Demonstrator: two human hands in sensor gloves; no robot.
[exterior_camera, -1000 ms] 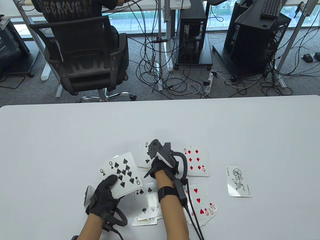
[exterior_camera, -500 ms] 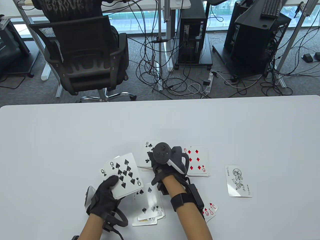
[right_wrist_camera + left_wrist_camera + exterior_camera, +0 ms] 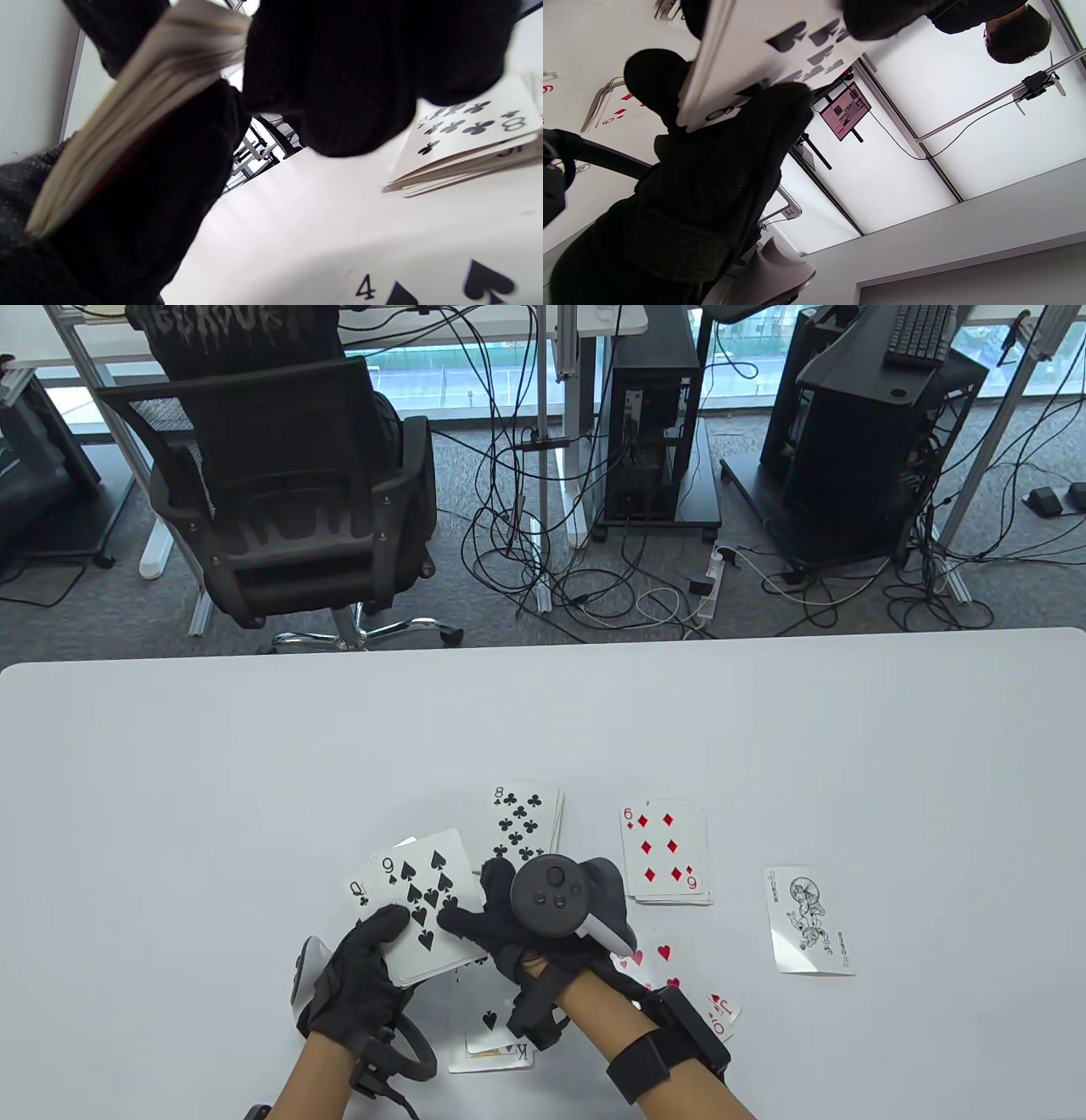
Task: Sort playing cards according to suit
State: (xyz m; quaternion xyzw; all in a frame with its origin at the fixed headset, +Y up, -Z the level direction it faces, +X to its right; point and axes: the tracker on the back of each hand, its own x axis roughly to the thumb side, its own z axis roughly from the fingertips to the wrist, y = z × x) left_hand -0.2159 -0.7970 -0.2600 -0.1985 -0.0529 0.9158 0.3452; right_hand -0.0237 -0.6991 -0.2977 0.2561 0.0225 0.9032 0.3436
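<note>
On the smooth pale surface (image 3: 212, 780), the left hand (image 3: 352, 980) in a black knit glove curls its thumb and fingers round the deck (image 3: 424, 912), a thick block of glossy white rectangular cards showing the nine of spades on top. Right of the deck, the right hand (image 3: 501, 929) lays its thumb on that top card; whether it pinches it, I cannot tell. Beyond the deck lies the clubs pile (image 3: 526, 823), an eight uppermost. Farther right of the deck sit the diamonds pile (image 3: 666, 853), headed by a six, and a lone joker (image 3: 808, 920). Nearer than the deck, the spades pile (image 3: 492, 1035) and hearts pile (image 3: 679, 976) lie partly hidden.
</note>
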